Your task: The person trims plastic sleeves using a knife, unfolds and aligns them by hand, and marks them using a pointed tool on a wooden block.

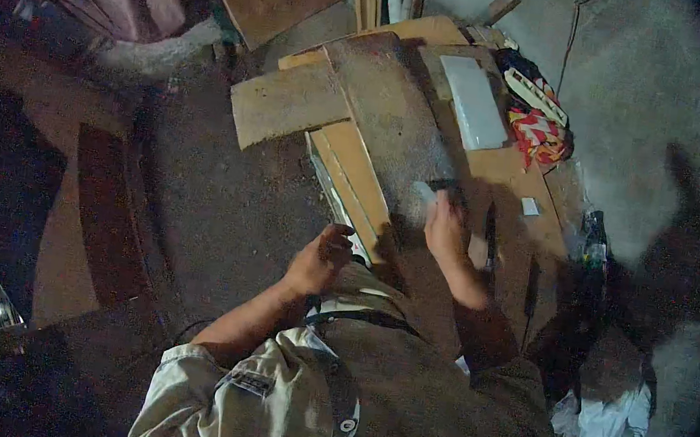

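Observation:
My right hand (447, 228) is closed on a small, pale flat piece (425, 192), with a dark strip beside its fingertips; blur hides what kind it is. It is over the lower end of a long, worn brown board (389, 110). My left hand (320, 259) has its fingers curled near my lap, beside the lower end of a tan strip (350, 179) with a pale edge; what it holds, if anything, cannot be made out. Right of my right hand lies a long, dark, thin tool (490, 236).
A white rectangular panel (473, 103) lies at the upper right, beside a red and yellow patterned cloth (540, 137). A small white piece (530, 206) rests nearby. Another brown board (289, 108) sits left of the long one. A white bag (613, 425) is at the lower right.

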{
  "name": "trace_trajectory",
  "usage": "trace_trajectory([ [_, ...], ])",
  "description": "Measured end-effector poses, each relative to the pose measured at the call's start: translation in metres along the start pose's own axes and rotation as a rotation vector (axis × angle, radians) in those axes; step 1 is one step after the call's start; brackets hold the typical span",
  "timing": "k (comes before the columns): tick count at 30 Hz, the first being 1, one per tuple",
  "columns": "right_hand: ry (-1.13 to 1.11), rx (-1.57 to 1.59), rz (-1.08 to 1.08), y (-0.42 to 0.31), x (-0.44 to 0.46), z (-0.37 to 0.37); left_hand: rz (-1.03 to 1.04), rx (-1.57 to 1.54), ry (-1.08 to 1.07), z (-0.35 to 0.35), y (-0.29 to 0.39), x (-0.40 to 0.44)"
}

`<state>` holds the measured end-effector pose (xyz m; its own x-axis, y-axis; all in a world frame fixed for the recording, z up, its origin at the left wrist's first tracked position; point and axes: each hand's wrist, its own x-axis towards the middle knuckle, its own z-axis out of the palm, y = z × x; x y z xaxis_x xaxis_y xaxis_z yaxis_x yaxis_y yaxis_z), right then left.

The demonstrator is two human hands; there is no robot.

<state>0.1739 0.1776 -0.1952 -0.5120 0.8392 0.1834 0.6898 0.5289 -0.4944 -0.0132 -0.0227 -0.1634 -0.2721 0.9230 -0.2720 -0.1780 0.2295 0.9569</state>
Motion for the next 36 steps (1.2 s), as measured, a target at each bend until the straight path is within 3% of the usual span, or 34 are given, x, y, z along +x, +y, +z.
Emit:
trace_trajectory([
  [3,0.082,-0.175,-0.172,-0.002,0.000,0.000,-0.103,0.100,-0.008,0.003,-0.003,-0.001],
  [8,0.009,-0.031,0.049,-0.037,0.006,-0.037,-0.007,0.156,-0.050,0.003,0.000,-0.003],
  [14,0.025,-0.146,-0.050,-0.019,0.005,-0.016,-0.052,0.036,-0.060,0.006,0.001,-0.003],
  [19,-0.112,-0.032,0.192,-0.025,0.002,-0.020,-0.016,0.017,-0.070,0.003,0.009,-0.001],
  [21,0.004,0.273,0.086,-0.028,0.001,-0.023,-0.046,-0.060,-0.092,0.003,0.019,0.004],
  [22,0.005,0.272,0.083,-0.032,-0.004,-0.023,-0.102,-0.085,-0.082,0.008,0.031,0.007],
  [25,0.005,1.008,0.523,-0.066,-0.027,-0.017,-0.157,-0.211,-0.100,0.019,0.072,0.015],
  [28,-0.203,1.265,0.551,-0.103,-0.034,-0.045,-0.147,-0.348,-0.164,0.019,0.088,0.019],
  [29,-0.317,1.291,0.388,-0.121,-0.027,-0.064,-0.193,-0.431,-0.134,0.023,0.092,0.019],
  [31,-0.324,1.295,0.363,-0.127,-0.034,-0.059,-0.328,-0.480,-0.077,0.026,0.089,0.021],
  [34,-0.321,1.290,0.321,-0.134,-0.041,-0.060,-0.232,-0.638,-0.218,0.030,0.084,0.018],
  [36,-0.391,1.290,0.261,-0.135,-0.037,-0.062,-0.266,-0.658,-0.190,0.027,0.090,0.013],
])
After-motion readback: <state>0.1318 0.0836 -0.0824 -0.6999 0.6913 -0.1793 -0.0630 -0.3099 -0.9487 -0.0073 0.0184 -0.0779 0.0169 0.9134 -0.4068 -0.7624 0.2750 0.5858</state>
